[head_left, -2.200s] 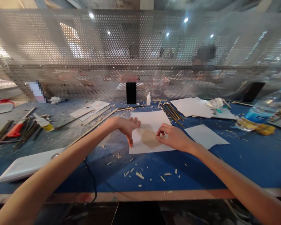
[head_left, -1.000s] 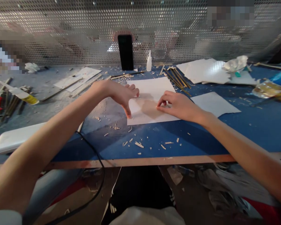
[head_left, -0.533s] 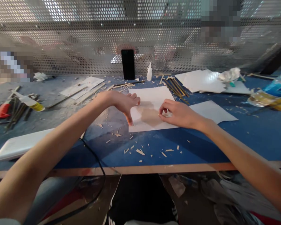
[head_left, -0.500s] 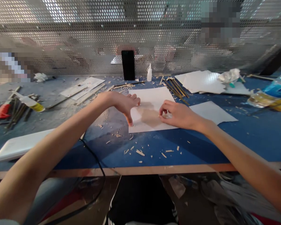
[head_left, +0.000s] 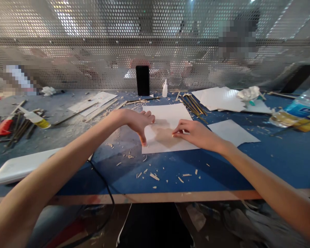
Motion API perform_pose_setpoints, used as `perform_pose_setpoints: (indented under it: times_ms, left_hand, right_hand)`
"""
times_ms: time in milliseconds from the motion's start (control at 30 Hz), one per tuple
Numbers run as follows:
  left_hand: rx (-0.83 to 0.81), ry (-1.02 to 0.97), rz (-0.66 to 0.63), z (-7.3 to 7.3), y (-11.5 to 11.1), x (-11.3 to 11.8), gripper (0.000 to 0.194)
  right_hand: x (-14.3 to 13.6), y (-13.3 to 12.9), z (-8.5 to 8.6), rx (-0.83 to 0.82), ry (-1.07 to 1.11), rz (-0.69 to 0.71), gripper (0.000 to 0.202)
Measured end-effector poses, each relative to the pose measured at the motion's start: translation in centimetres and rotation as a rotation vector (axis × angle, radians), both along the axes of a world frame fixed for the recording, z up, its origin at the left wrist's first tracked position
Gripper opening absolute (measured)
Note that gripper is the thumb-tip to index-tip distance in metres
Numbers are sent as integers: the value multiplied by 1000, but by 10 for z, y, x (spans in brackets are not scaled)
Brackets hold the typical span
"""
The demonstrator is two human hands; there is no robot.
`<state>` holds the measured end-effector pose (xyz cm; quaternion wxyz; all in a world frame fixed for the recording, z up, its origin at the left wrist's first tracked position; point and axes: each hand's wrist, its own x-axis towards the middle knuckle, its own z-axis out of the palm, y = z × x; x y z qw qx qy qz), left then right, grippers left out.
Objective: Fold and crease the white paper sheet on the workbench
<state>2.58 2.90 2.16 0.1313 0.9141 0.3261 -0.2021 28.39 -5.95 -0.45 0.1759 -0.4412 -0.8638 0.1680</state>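
A white sheet of paper [head_left: 167,113] lies on the blue table in front of me. My left hand [head_left: 142,125] rests on its left edge, thumb and fingers spread wide apart. Over the right half of the sheet is my right hand [head_left: 189,132], its thumb and forefinger pinched together low over the paper. Something tiny and pale shows at those fingertips, too small to name. Both hands cast shadows on the sheet.
Behind the paper stand a black phone [head_left: 143,81] and a small white bottle [head_left: 165,89]. Thin sticks [head_left: 195,104] and more paper [head_left: 232,132] lie right; a glue bottle [head_left: 36,119], a white case [head_left: 23,165] and a black cable [head_left: 103,172] lie left. Shavings [head_left: 154,176] lie in front.
My right hand has shifted slightly left over the sheet, its fingertips still pinched. The left hand keeps its place on the paper. The whole view has tilted up a little.
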Motion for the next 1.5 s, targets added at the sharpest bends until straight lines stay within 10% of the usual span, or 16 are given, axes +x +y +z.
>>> perform_pose_setpoints:
  times_ms: [1500]
  left_hand:
    - [1,34,-44,9,-8,6,109]
  right_hand:
    - [-14,-15,-7,182,-151,107,12]
